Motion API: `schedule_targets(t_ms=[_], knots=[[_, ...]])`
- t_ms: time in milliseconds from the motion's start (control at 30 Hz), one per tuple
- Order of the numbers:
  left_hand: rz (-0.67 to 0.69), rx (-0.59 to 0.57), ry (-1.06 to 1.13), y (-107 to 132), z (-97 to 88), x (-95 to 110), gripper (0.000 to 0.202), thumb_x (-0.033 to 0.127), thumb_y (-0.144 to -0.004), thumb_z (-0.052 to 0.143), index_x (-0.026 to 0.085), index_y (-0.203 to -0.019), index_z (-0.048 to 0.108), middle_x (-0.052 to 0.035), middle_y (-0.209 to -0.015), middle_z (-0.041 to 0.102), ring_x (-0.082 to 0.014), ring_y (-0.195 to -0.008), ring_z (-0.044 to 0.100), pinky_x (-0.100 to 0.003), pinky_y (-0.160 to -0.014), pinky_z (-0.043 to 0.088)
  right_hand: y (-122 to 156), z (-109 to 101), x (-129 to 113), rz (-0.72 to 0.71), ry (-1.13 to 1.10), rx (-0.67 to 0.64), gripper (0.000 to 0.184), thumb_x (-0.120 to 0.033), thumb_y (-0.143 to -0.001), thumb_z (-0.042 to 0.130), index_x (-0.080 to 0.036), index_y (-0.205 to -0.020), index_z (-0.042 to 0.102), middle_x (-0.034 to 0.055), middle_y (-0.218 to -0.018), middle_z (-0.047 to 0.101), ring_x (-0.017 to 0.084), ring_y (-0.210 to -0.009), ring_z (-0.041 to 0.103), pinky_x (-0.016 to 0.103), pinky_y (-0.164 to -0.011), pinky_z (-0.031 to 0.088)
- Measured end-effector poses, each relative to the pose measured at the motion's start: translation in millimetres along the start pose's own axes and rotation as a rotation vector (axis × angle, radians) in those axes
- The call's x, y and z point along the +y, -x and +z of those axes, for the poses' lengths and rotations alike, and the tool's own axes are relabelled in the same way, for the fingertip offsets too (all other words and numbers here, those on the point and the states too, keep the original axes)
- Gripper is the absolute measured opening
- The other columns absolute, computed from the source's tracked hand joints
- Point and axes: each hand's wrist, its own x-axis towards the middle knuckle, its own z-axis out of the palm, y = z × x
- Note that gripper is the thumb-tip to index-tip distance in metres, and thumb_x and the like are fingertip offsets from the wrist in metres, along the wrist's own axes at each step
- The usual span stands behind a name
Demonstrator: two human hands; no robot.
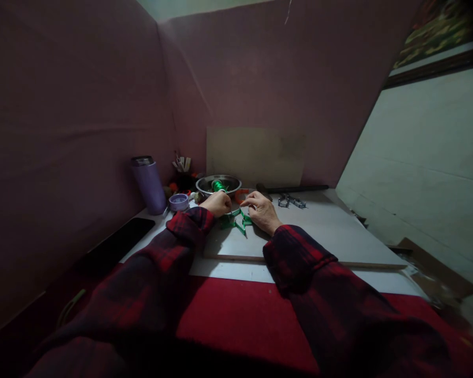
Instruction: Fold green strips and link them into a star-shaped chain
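A star outline of green thread, wound around small nails, lies on the pale board in front of me. My left hand is at its upper left, with the fingers curled closed and the tips pointing down by the star. My right hand reaches in from the right, thumb and index finger pinched together at the star's upper tip. Whatever either hand pinches is too small to make out. Just behind my left hand, a spool of green thread rests in a metal bowl.
An orange ring and a hammer lie behind my hands. Two groups of nails stand on the board's far side. To the left are a purple tumbler, a purple round container and a dark phone.
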Motion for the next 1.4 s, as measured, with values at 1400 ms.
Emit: schedule_targets(t_ms=[1400], knots=[[0.146, 0.140, -0.098, 46, 17.2, -14, 0.040, 0.009, -0.078, 0.045, 0.027, -0.102, 0.071, -0.0050, -0.096, 0.071, -0.0171, -0.091, 0.062, -0.027, -0.081, 0.047, 3, -6, -10, -0.247, 0.068, -0.179, 0.031, -0.010, -0.072, 0.051, -0.026, -0.081, 0.076, 0.0045, -0.091, 0.059, 0.018, -0.091, 0.051, 0.032, -0.081, 0.044]])
